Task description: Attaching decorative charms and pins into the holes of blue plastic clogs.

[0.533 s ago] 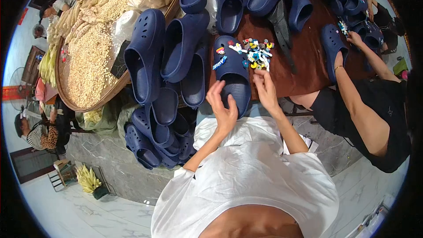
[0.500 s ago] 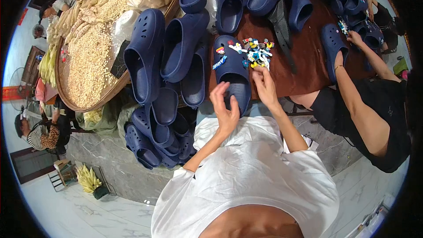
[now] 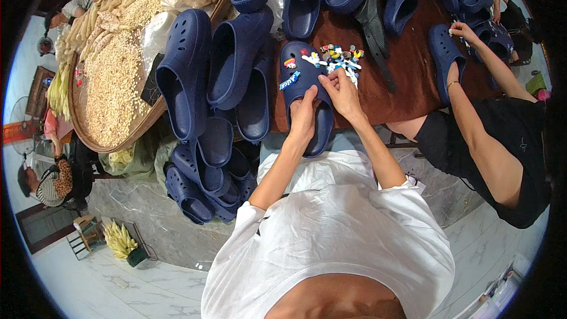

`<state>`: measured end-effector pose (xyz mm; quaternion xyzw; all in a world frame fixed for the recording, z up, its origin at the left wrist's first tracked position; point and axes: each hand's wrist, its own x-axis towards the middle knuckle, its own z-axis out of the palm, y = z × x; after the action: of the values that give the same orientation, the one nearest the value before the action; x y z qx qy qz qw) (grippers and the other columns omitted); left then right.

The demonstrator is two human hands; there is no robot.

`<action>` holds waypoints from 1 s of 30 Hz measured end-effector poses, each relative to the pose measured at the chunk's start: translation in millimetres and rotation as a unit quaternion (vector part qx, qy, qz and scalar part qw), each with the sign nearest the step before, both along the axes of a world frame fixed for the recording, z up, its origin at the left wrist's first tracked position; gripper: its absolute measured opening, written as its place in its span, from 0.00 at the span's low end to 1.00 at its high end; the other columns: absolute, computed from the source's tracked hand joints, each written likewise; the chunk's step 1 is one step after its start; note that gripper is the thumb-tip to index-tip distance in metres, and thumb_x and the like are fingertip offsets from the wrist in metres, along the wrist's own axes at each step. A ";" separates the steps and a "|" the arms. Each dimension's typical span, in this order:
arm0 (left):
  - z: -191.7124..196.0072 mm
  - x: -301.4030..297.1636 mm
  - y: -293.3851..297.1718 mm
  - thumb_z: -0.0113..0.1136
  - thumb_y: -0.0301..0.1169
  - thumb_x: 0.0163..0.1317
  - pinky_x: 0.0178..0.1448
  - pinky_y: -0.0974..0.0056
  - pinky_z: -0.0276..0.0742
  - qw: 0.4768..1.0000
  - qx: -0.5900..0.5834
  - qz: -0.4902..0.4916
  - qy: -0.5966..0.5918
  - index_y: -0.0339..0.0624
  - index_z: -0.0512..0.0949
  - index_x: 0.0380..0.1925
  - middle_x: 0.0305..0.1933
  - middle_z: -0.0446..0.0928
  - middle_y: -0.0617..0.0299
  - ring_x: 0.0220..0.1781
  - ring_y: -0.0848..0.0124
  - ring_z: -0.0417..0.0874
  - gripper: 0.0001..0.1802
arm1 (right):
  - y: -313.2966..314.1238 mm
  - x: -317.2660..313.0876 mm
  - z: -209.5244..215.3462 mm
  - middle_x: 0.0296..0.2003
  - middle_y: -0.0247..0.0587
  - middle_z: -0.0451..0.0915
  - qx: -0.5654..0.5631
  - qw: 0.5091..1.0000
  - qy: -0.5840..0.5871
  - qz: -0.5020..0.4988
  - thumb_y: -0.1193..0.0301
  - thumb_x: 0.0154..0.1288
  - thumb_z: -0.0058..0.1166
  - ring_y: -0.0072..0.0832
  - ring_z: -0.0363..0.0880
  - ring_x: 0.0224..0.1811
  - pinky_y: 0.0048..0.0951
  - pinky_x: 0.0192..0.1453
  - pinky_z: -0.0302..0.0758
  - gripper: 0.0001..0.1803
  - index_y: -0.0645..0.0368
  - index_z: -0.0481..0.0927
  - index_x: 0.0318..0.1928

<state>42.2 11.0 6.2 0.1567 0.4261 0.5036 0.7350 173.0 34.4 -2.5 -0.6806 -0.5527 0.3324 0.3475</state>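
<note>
Currently my left grip (image 3: 303,113) is clamped on the navy clog (image 3: 303,77) at its opening; right grip (image 3: 342,95) pinched at clog's right side, can't tell if loaded. Charms (image 3: 344,59) beyond, right of clog.

This looks like an informal workroom, though whether it belongs to a home or a small workshop cannot be told. Navy-blue perforated foam clogs (image 3: 184,77) crowd a surface covered in brown cloth (image 3: 381,103), beside a heap of small multicoloured charms (image 3: 344,60). A large round tray with a wooden rim (image 3: 147,119) bears loose pale-yellow kernels (image 3: 112,103). A black-clothed person (image 3: 487,147) sits nearby; underfoot lies a glossy white, grey-veined floor (image 3: 177,286).
</note>
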 end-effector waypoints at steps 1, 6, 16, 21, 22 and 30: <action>0.8 1.5 -1.4 0.59 0.37 0.66 0.55 0.65 0.72 1.000 -0.001 0.000 0.000 0.35 0.72 0.54 0.50 0.78 0.61 0.50 0.71 0.78 0.21 | -2.3 -1.7 5.0 0.28 0.49 0.79 0.040 0.999 -0.034 0.013 0.55 0.67 0.56 0.42 0.80 0.31 0.41 0.36 0.75 0.21 0.63 0.72 0.40; -0.6 -0.8 -14.8 0.58 0.30 0.64 0.49 0.66 0.76 0.998 -0.024 0.043 -0.034 0.34 0.75 0.48 0.45 0.80 0.59 0.44 0.71 0.81 0.15 | -15.0 5.7 -18.0 0.31 0.55 0.78 0.091 0.994 -0.060 0.018 0.66 0.73 0.44 0.55 0.78 0.35 0.48 0.38 0.72 0.11 0.62 0.71 0.40; -7.4 0.1 -21.6 0.66 0.31 0.60 0.50 0.66 0.75 0.998 -0.012 0.052 -0.041 0.35 0.70 0.55 0.50 0.77 0.61 0.47 0.72 0.79 0.25 | -13.5 8.5 10.2 0.38 0.46 0.76 0.191 0.963 -0.187 -0.015 0.66 0.70 0.52 0.45 0.77 0.43 0.42 0.48 0.72 0.12 0.59 0.76 0.49; -7.2 -0.3 -25.7 0.64 0.30 0.62 0.55 0.64 0.74 0.999 0.015 0.039 -0.030 0.38 0.70 0.55 0.51 0.77 0.62 0.52 0.72 0.78 0.23 | -0.9 -10.1 46.0 0.40 0.43 0.75 0.162 0.978 -0.032 0.130 0.67 0.63 0.59 0.41 0.75 0.49 0.39 0.53 0.70 0.10 0.58 0.82 0.43; -5.7 0.8 -27.6 0.63 0.30 0.62 0.57 0.63 0.73 0.998 0.020 0.054 -0.026 0.41 0.71 0.54 0.52 0.77 0.63 0.53 0.71 0.78 0.21 | 1.6 -15.7 51.3 0.41 0.43 0.75 0.148 0.971 -0.006 0.189 0.67 0.62 0.60 0.41 0.74 0.51 0.38 0.54 0.70 0.11 0.57 0.82 0.42; -25.1 -6.2 -34.0 0.61 0.41 0.64 0.69 0.53 0.62 0.967 -0.016 0.103 -0.233 0.50 0.71 0.56 0.55 0.75 0.66 0.64 0.67 0.69 0.22 | 25.8 -23.3 43.6 0.45 0.51 0.77 0.100 0.952 -0.080 0.278 0.59 0.55 0.66 0.52 0.71 0.59 0.44 0.62 0.67 0.16 0.53 0.85 0.42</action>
<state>36.0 -23.0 -18.8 -0.0214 0.2650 0.5923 0.7606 149.7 60.2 41.1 -0.4861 -0.7766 0.3035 0.2616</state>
